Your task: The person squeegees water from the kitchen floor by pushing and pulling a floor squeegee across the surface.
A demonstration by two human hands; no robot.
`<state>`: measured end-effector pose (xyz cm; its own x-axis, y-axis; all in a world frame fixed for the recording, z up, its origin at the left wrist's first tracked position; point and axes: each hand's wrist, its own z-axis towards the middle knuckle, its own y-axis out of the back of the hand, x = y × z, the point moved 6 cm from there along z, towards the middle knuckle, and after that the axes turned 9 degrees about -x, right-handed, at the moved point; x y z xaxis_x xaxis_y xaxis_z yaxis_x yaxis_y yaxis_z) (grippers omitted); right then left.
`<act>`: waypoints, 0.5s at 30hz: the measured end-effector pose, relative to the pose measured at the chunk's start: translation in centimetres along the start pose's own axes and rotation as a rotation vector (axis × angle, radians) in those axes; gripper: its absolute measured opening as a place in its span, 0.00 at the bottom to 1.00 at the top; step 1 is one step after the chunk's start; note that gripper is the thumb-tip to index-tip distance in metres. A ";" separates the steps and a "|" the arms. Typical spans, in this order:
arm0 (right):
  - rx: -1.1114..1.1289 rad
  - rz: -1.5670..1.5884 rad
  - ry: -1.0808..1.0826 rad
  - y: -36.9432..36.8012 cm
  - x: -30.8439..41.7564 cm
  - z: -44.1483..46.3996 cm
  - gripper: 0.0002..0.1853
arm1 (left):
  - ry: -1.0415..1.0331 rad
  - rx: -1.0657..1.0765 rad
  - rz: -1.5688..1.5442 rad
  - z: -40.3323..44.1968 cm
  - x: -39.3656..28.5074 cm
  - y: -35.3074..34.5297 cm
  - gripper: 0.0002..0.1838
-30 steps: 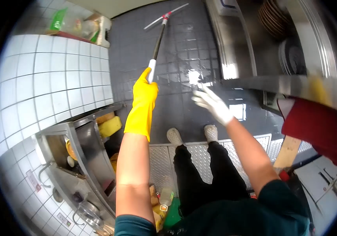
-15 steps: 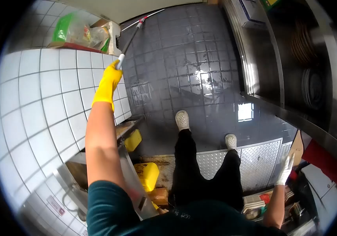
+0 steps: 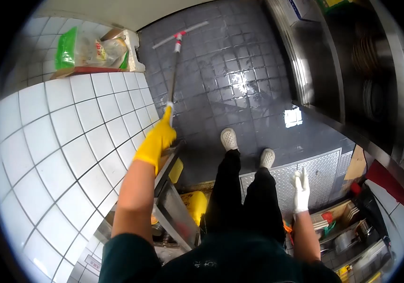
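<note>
- Gripping the squeegee (image 3: 174, 70) by its pole, the yellow-gloved left hand (image 3: 160, 134) is beside the white-tiled wall (image 3: 82, 151).
- The squeegee's blade (image 3: 190, 30) lies on the wet grey floor (image 3: 197, 113) near that wall's far end.
- The white-gloved right hand (image 3: 301, 191), loosely spread, hangs well apart from the wall.

We are losing the near end of the long, grey-poled floor squeegee (image 3: 173, 80) inside the yellow rubber-gloved left hand (image 3: 159, 137). We are seeing only part of the white, blue-trimmed box (image 3: 305, 10), which the top edge is cutting off, and the pale lettering (image 3: 206, 264) on the dark green shirt (image 3: 244, 257) is proving too small to read.
</note>
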<state>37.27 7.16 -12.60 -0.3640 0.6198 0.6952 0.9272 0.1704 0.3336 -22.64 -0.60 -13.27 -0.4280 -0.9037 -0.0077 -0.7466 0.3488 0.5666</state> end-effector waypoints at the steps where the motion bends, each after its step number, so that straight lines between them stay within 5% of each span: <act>1: 0.039 0.029 0.006 -2.3 1.1 -0.1 0.34 | -0.008 0.023 0.001 -2.9 0.6 -1.0 0.53; 9: 0.092 0.342 -0.009 -8.3 5.0 -0.5 0.34 | 0.020 0.327 -0.017 -21.6 3.1 -9.5 0.53; 15: 0.040 0.296 0.018 -4.0 7.0 1.9 0.32 | 0.208 0.442 -0.215 -28.9 -2.0 -5.0 0.49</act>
<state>31.14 12.26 -10.24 -0.0788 0.6339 0.7694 0.9959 0.0151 0.0896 -3.31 -7.68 7.69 -0.1652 -0.9808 0.1037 -0.9688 0.1811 0.1690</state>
